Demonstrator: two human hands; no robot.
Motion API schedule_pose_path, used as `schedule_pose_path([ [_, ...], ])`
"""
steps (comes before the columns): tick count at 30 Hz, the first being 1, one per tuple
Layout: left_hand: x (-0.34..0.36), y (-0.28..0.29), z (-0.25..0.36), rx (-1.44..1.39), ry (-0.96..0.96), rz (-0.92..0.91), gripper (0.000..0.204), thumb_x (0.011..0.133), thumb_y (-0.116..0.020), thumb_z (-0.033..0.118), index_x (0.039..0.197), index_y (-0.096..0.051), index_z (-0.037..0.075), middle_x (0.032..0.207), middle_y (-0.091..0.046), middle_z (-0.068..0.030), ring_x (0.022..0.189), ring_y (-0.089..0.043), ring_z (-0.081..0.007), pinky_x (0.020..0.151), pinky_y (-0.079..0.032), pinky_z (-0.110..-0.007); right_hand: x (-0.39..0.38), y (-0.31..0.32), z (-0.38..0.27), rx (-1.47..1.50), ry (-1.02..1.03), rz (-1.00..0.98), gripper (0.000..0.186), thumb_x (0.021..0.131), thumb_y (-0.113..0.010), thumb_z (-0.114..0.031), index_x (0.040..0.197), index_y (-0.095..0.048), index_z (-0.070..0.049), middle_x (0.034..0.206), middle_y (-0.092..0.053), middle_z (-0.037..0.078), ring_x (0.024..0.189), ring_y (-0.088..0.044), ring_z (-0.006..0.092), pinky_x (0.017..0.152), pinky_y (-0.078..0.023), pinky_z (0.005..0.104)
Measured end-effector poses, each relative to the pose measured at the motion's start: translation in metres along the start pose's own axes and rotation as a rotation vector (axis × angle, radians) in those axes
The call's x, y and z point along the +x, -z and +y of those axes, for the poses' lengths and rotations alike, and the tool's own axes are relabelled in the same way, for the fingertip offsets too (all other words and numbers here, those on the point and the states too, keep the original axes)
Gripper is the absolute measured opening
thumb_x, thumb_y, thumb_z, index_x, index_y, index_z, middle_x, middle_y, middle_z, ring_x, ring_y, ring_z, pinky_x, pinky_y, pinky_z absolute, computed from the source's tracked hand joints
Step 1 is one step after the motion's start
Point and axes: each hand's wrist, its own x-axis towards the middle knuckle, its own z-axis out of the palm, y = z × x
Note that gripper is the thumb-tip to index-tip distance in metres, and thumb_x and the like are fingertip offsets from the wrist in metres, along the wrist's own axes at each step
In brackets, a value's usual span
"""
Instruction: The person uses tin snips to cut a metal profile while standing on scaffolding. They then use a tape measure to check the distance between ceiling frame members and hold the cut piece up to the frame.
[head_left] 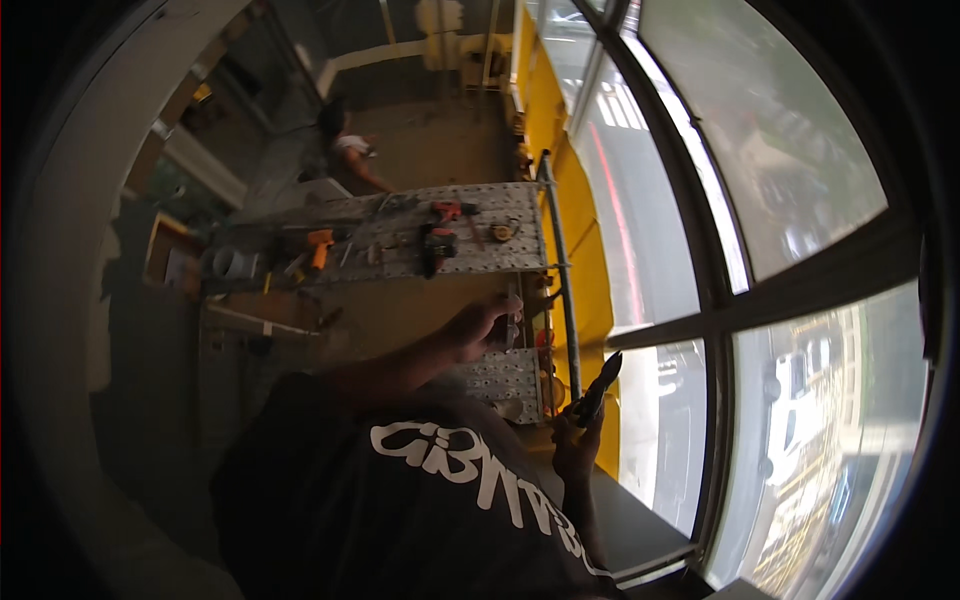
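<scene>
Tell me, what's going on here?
A person by the windows has a dark, pointed tool in their right hand. Their left hand is raised in front of them, too blurred to tell what it may hold. Beyond it, an orange tool and a red-and-black power tool lie on a perforated metal platform. Past that is another person.
</scene>
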Motion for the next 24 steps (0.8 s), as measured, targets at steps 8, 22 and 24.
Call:
schedule_pose_path([
  [8,-0.091,0.085,0.038,-0.236,-0.436,0.188,0.021,0.092,-0.061,0.024,0.099,-0.058,0.004,0.091,-0.065,-0.0102,0.081,-0.065,-0.026,0.07,-0.052,-0.04,0.044,-0.044,-0.045,-0.292,0.391,-0.409,0.069,0.086,-0.066,-0.005,0.145,-0.032,0.002,0.133,-0.054,0.023,0.122,-0.055,0.0316,0.099,-0.045,0.0376],
  [22,-0.257,0.346,0.077,-0.47,-0.771,0.222,0.024,0.097,-0.059,0.021,0.114,-0.056,0.005,0.101,-0.065,-0.0125,0.091,-0.064,-0.0269,0.072,-0.053,-0.039,-0.018,-0.317,-0.156,-0.335,0.583,-0.759,0.073,0.083,-0.071,-0.008,0.147,-0.036,-0.006,0.127,-0.052,0.02,0.118,-0.055,0.0364,0.095,-0.049,0.0403],
  [24,-0.274,0.373,0.08,-0.474,-0.769,0.263,0.026,0.097,-0.059,0.022,0.116,-0.056,0.005,0.101,-0.065,-0.0122,0.093,-0.064,-0.0275,0.075,-0.053,-0.04,-0.025,-0.342,-0.152,-0.28,0.584,-0.738,0.072,0.083,-0.069,-0.009,0.147,-0.036,-0.008,0.129,-0.051,0.019,0.119,-0.054,0.0366,0.095,-0.048,0.0421],
])
